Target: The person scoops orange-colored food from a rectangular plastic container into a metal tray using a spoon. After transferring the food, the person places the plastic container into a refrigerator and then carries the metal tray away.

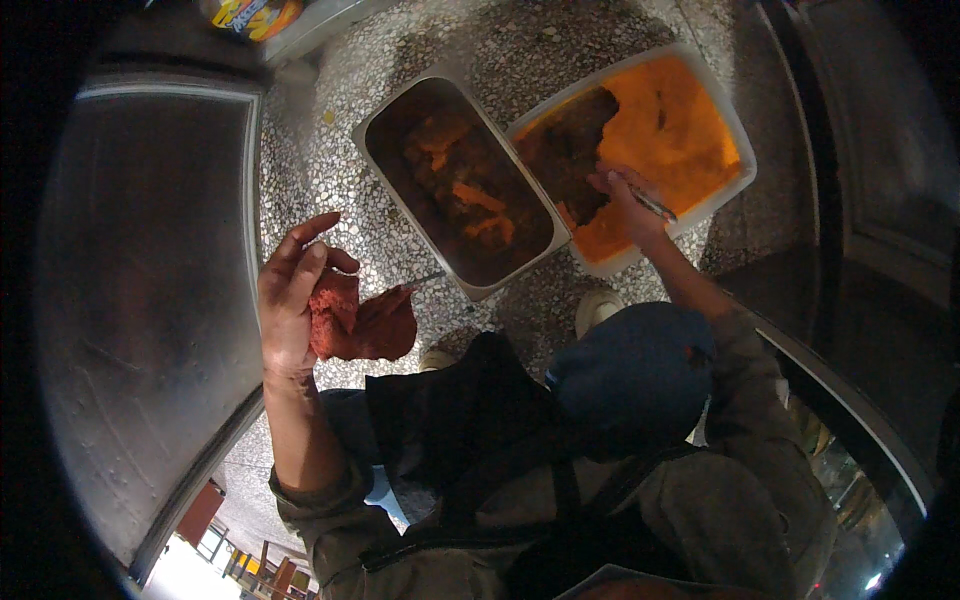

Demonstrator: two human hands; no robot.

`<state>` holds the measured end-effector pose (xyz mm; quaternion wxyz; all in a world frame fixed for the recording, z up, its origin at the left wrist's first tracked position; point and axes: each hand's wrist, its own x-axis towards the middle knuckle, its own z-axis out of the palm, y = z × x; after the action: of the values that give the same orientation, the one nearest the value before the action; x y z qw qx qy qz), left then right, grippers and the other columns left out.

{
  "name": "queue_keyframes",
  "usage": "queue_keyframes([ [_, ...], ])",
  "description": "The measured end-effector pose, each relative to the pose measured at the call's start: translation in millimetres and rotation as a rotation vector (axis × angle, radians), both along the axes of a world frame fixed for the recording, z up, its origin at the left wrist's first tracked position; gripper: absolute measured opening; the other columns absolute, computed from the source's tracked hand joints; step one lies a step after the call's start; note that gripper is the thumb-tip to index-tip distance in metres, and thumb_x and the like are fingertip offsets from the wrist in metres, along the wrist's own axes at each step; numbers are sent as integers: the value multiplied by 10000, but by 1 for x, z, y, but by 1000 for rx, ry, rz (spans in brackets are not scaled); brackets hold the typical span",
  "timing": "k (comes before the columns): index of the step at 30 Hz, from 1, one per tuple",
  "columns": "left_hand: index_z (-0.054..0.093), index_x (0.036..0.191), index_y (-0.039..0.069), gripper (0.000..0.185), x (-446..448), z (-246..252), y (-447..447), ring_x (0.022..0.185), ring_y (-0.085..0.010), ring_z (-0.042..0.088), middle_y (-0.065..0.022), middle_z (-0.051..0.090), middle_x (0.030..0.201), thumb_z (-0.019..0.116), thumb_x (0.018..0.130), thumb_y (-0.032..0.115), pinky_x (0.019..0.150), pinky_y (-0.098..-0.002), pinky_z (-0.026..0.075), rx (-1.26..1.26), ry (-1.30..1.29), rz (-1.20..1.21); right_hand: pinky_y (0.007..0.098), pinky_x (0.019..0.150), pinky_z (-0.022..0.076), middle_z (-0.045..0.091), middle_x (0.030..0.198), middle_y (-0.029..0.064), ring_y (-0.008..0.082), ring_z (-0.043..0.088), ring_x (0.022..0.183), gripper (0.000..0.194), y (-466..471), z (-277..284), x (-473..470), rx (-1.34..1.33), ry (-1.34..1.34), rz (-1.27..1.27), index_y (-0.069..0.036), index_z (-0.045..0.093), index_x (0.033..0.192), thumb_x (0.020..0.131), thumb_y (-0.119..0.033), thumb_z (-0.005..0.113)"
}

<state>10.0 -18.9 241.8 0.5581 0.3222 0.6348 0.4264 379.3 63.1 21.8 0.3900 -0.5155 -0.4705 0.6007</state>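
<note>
A red cloth (367,322) hangs at the palm side of my left hand (292,292), whose thumb and fingers are apart. My right hand (626,202) is shut on a slim metal utensil (652,204), above a pale rectangular tub (739,180). The tub holds an orange, oily-looking layer, broken at its left by a dark patch. Against the tub's left side is a deep metal pan (420,217) with dark contents and orange streaks. Both containers are on the speckled floor. The utensil's working end is hidden by my hand.
A metal panel (150,262) stands along the left, and a dark appliance or cabinet (885,150) along the right. At the upper left is a yellow printed container (251,16). My shoes (598,309) are on the terrazzo floor (337,172), just below the containers.
</note>
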Motion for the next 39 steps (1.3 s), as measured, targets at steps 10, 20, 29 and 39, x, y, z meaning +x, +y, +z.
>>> queue_keyframes([
  [10, 515, 1225, -35, 347, 0, -2, 2, 645, -89, 588, -68, 626, 817, 534, 932, 150, 565, -200, 459, -28, 23, -3, 354, 967, 472, 593, 1109, 178, 278, 598, 1063, 307, 1, -1, 11, -256, 495, -203, 64, 556, 1101, 938, -194, 520],
  [20, 514, 1228, -36, 351, 0, -2, 0, 648, -83, 584, -74, 628, 815, 535, 933, 152, 570, -193, 454, -8, -17, 6, 292, 966, 461, 610, 1110, 160, 235, 581, 1081, 286, 1, 24, 23, -253, 159, -73, 68, 551, 1107, 960, -166, 478],
  [29, 528, 1215, -36, 341, 0, -1, -2, 660, -100, 593, -80, 631, 817, 530, 932, 154, 593, -213, 470, 19, 21, 4, 363, 970, 472, 607, 1084, 175, 306, 592, 1080, 277, -6, 84, 40, -181, 304, -173, 97, 538, 1107, 970, -117, 427],
  [39, 517, 1226, -42, 351, 2, 4, -3, 655, -95, 587, -72, 628, 811, 529, 930, 145, 584, -210, 461, -10, 20, 4, 344, 946, 448, 586, 1213, 158, 250, 566, 1128, 273, -33, 109, -7, -66, 34, 352, 22, 597, 1111, 961, -177, 485],
])
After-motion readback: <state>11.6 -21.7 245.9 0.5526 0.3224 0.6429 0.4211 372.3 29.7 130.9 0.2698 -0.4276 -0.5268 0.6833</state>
